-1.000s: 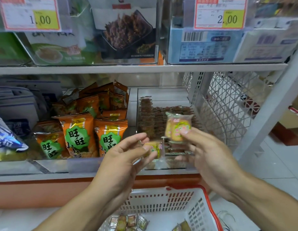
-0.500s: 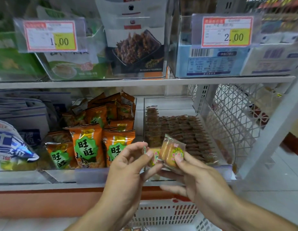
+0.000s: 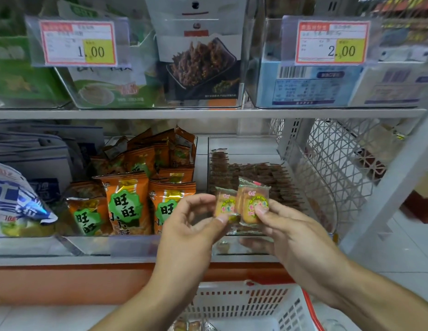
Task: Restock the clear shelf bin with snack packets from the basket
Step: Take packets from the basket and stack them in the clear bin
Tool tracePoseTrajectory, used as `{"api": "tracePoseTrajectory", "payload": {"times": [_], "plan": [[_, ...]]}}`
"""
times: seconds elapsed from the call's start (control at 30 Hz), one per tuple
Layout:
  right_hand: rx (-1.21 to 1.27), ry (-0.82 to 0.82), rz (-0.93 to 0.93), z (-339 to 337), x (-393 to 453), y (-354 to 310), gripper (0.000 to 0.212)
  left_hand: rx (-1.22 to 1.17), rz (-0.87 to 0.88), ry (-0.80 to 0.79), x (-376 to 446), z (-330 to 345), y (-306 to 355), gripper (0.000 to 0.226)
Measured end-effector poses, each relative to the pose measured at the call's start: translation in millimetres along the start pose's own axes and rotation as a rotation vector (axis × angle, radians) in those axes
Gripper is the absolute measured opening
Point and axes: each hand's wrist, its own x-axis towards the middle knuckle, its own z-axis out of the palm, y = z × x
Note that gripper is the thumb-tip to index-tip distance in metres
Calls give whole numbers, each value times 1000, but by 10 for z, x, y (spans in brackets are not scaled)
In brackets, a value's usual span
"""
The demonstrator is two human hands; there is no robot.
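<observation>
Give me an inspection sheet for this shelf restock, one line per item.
Surface: white lower shelf, orange strip beneath.
Job's things: clear shelf bin holds dark brown packets; white basket below holds a few packets; two snack packets in hand before the bin.
Clutter: orange snack bags in the neighbouring bin; blue bag far left.
Grippers: left hand pinches one packet, right hand pinches the other.
Cables: nothing seen.
Surroundings: price tags reading 1.00 and 2.00 above; white mesh panel at right.
</observation>
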Motion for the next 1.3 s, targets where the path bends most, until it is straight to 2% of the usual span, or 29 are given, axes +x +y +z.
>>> {"api": "tracePoseTrajectory", "payload": {"times": [0.13,0.23,0.3,0.37,0.43,0.5,0.53,0.6,0.77,0.87,0.9,1.0,1.07,1.2,1.3], "plan": [[-8,-64,64,41,12,-1,33,62,48,-83,17,48,-22,31],[-22,-53,63,15,93,-23,33,162,120,-128,55,76,-3,39],[-18,-78,62,-37,203,-81,37,334,174,-166,108,83,-4,49],[-68,-94,80,-95,362,-136,40,611,186,-226,163,97,-33,61],[-240,-13,75,-178,601,-125,33,922,264,-267,198,104,-93,80],[-464,182,25,-280,907,-75,32,1146,368,-305,238,116,-164,92],[-554,269,-4,-327,1062,-50,32,1223,394,-318,257,123,-193,95],[-705,312,-63,-415,1362,-29,29,1314,417,-327,301,129,-229,96],[-954,299,-38,-534,1985,-125,45,1387,478,-325,401,130,-227,85],[-1055,236,7,-514,2230,-136,41,1373,453,-328,412,143,-207,78],[-1059,247,-6,-502,2256,-128,44,1373,452,-334,413,145,-205,77],[-944,353,-37,-470,2256,-66,73,1373,450,-360,414,132,-194,75],[-881,394,-42,-425,2256,-24,82,1369,439,-368,417,124,-186,74],[-865,347,-30,-331,2280,18,77,1366,440,-385,421,113,-171,71],[-906,404,-74,-315,2262,31,74,1347,446,-380,420,116,-167,70]]}}
